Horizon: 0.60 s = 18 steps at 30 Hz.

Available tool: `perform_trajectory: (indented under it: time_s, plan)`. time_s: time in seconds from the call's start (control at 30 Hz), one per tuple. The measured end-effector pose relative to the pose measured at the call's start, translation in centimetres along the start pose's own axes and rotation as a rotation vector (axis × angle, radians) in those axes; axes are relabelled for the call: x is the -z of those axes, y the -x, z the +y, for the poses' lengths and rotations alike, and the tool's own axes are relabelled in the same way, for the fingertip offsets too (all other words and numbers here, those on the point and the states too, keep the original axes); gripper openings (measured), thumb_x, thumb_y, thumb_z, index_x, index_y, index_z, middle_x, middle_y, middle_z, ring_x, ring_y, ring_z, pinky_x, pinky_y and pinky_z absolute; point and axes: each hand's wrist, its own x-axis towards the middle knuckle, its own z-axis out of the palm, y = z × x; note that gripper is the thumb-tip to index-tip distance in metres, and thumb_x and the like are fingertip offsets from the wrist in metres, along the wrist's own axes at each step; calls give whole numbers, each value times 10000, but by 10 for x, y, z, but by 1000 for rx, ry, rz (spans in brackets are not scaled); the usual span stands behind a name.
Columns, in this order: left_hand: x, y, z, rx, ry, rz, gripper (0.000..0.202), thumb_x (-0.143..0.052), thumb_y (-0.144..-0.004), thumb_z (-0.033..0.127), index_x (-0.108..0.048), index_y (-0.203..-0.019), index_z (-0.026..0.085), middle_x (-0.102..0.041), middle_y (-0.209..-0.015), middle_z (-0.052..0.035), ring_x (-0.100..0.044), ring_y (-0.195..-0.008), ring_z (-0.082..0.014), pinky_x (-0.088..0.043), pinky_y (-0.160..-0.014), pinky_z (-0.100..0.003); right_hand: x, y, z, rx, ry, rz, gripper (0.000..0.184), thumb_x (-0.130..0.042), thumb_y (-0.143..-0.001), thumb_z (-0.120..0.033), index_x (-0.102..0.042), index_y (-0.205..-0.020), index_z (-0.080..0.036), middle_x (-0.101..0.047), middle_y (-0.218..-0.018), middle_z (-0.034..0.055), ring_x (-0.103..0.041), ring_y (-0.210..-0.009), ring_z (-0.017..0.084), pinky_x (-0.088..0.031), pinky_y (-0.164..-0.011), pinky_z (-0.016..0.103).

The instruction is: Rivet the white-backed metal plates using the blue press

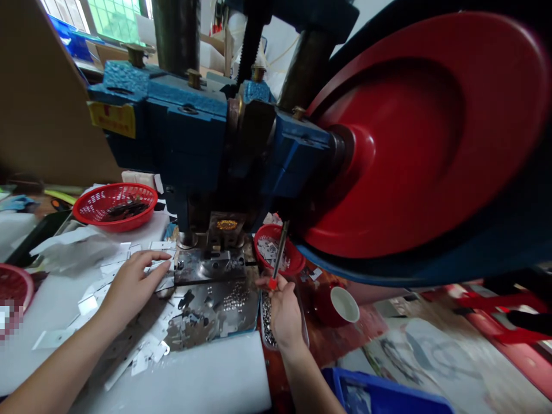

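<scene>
My left hand (135, 279) reaches over loose thin metal plates (92, 305) on the left of the press. Its fingers stretch toward the steel die (209, 267), with thumb and forefinger apart; no plate shows clearly between them. Closed around the red-tipped end of a metal lever (281, 250), my right hand (284, 313) is to the right of the die. Small metal parts (235, 296) and dark flat pieces (187, 319) lie on the steel plate in front of the die. Under my right hand is a clear tray (305, 330) of small metal pieces.
The blue press body (185, 144) stands ahead, its big red flywheel (414, 138) at the upper right. Red baskets hold parts at the left (114, 227) and behind the lever (297, 261). A red cup (325, 305) and a blue bin (388, 397) are at the right.
</scene>
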Motion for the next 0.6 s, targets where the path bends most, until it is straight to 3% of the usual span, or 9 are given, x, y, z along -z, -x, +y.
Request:
perform_trajectory:
  time_s: [0.1,0.23,0.33,0.6]
  plan:
    - [-7,6,12,-123,-63,-34,343,-462,-840,496,-645,-990,248,-621,-1058,-58,-560,-1013,-251,-445,-871,-382,-4,0,-11,-61,-116,14,616,-197,-911,-633,-628,-1019,-207,-691,-869,74,-639,-906,225,-486,-822,360]
    - [-25,4,41,-425,-238,-95,390,-478,-854,475,-603,-1164,273,-568,-1183,-77,-511,-1102,-276,-396,-960,-443,-14,0,-21,-142,-201,32,596,-294,-865,-678,-636,-976,-203,-690,-846,68,-640,-857,224,-479,-820,362]
    - [-37,-1,52,-575,-360,-110,472,-484,-847,512,-543,-1260,292,-548,-1194,-99,-479,-1136,-304,-390,-962,-481,-17,2,-26,-194,-250,25,592,-356,-834,-692,-644,-961,-191,-693,-838,69,-636,-832,218,-477,-812,358]
    - [-41,-5,41,-653,-440,-87,470,-510,-841,497,-531,-1270,304,-511,-1281,-112,-412,-1222,-316,-357,-999,-499,-9,4,-16,-200,-273,16,591,-385,-828,-694,-658,-985,-194,-693,-856,57,-622,-872,212,-440,-888,371]
